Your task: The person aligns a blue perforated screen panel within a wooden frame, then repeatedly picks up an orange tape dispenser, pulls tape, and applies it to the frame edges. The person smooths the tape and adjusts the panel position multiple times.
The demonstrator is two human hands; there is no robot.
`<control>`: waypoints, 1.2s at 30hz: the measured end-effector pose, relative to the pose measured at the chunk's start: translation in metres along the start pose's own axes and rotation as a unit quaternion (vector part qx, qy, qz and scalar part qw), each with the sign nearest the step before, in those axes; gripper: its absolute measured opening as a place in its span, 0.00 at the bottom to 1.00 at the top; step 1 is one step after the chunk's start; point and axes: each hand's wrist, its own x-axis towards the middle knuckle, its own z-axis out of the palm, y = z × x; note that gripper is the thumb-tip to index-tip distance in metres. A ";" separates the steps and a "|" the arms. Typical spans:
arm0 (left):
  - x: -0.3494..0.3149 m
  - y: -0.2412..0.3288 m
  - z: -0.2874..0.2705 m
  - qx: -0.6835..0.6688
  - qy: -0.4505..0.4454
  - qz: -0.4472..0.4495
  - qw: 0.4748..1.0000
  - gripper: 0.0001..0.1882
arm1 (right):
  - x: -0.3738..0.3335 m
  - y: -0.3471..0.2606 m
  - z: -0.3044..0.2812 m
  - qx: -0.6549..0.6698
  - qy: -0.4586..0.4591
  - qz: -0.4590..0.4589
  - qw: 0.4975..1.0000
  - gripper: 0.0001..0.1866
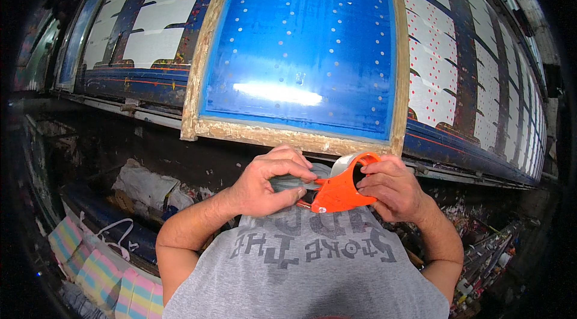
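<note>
Two-handed, just beyond a grey shirt (300, 292), grips an orange tape dispenser (344, 191) by its ring-shaped right end with the right hand (393, 188); pinches a grey piece (291, 184) at its left with the left hand (264, 185). Farther off, faces a wooden frame (294, 137) around a blue sheet (300, 36), then, left and right, white panels (155, 44), some red-dotted.

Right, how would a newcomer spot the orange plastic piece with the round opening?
Find the blue rectangular screen in a wooden frame. Below the frame's bottom edge, the right hand holds the piece: solid orange, unlike the grey fabric shirt nearby.
</note>
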 end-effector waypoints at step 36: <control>-0.082 -0.044 -0.177 0.104 0.384 -0.222 0.890 0.07 | -0.112 0.069 -0.109 -0.064 -0.027 0.301 0.951 0.24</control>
